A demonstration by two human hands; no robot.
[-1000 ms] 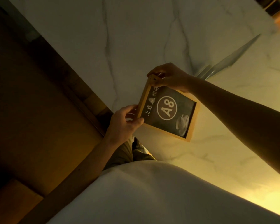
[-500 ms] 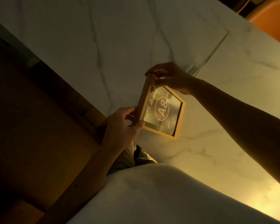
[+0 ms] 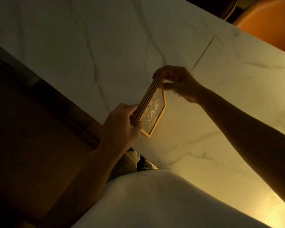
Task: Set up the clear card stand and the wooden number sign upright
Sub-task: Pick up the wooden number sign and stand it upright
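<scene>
sign: wooden number sign looks light and stiff, near the table edge
grip: left hand and right hand fingers clamped on opposite frame ends

- A white marble-patterned tabletop with thin grey veins fills most of the view, lit warm yellow toward its lower right part.
- A straight dark seam runs across the slab from near the far edge toward the middle.
- The near edge runs diagonally from upper left toward lower centre, bordered by a dark wooden strip.
- A small clear plastic piece shows just beside the seam's lower end; most of it is hidden, and whether it touches the top cannot be told.
</scene>
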